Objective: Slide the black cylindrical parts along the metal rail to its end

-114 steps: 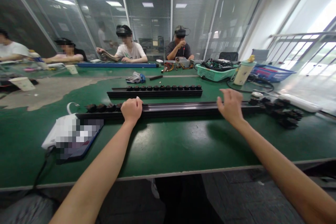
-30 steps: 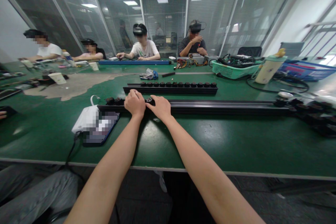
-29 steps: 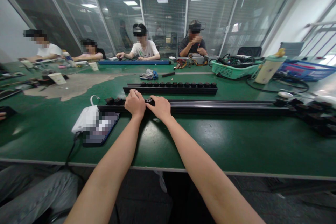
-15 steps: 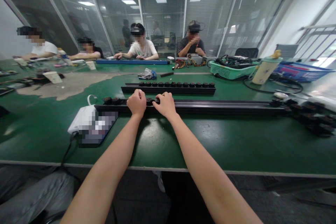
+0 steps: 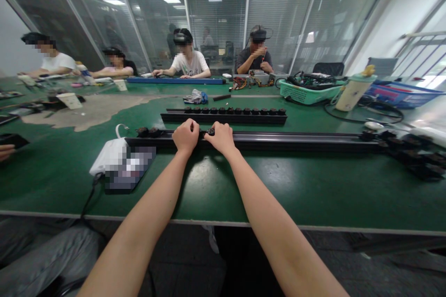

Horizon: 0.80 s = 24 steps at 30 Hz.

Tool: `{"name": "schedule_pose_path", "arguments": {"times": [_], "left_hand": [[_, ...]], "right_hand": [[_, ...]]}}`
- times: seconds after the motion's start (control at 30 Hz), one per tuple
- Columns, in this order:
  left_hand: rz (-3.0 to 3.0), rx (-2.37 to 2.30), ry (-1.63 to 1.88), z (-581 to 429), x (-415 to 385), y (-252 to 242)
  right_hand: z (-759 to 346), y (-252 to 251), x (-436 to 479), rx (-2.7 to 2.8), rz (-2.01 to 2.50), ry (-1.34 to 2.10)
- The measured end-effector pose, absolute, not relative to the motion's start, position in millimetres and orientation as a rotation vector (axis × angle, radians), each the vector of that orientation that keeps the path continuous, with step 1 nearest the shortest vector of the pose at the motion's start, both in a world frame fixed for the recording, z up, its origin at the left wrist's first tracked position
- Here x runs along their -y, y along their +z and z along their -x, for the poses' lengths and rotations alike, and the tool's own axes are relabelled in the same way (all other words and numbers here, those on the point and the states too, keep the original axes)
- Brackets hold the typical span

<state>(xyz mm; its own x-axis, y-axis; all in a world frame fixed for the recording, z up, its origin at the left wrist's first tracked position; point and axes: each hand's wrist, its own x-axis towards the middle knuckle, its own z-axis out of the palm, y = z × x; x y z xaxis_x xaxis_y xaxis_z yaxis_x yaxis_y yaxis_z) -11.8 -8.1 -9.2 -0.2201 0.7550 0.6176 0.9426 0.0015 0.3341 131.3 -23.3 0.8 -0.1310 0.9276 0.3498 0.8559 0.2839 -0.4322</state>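
A long black rail (image 5: 296, 139) with a shiny channel along its top lies across the table in front of me. My left hand (image 5: 186, 137) is closed over it, fingers curled; what they hold is mostly hidden. Just to its right, my right hand (image 5: 223, 138) has thumb and fingers closed around a small black round-topped part (image 5: 210, 132) at the channel. Two similar black parts (image 5: 148, 132) sit on the rail's left end.
Behind lies a shorter black rail (image 5: 225, 119) holding a row of black parts. More black parts (image 5: 418, 153) are heaped at right. A white device (image 5: 109, 154) and a phone (image 5: 134, 171) lie at left. A green basket (image 5: 306, 93) stands farther back; several people sit opposite.
Both my hands have shifted slightly right along the rail, the left one more, so they are closer together. A co-worker's hand with a dark object has appeared at the left edge.
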Motion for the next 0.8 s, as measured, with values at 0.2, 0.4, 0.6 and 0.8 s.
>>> {"name": "schedule_pose_path", "arguments": {"times": [0.2,0.4,0.6,0.8], "left_hand": [[1.771,2.02,-1.015,10.7,8.1,-8.6],[1.771,2.017,-1.017,11.1,7.8,-9.0],[1.767,2.028,-1.028,10.7,7.8,-8.8],[1.779,2.012,-1.059,12.3,5.8,-10.8]], "right_hand": [[-130.1,2.0,23.0,2.01,1.637,0.124],[-132.4,6.0,26.7,2.078,1.623,0.034],[-132.3,5.9,29.7,2.062,1.676,0.011],[-131.7,3.9,29.0,2.029,1.687,0.029]]}}
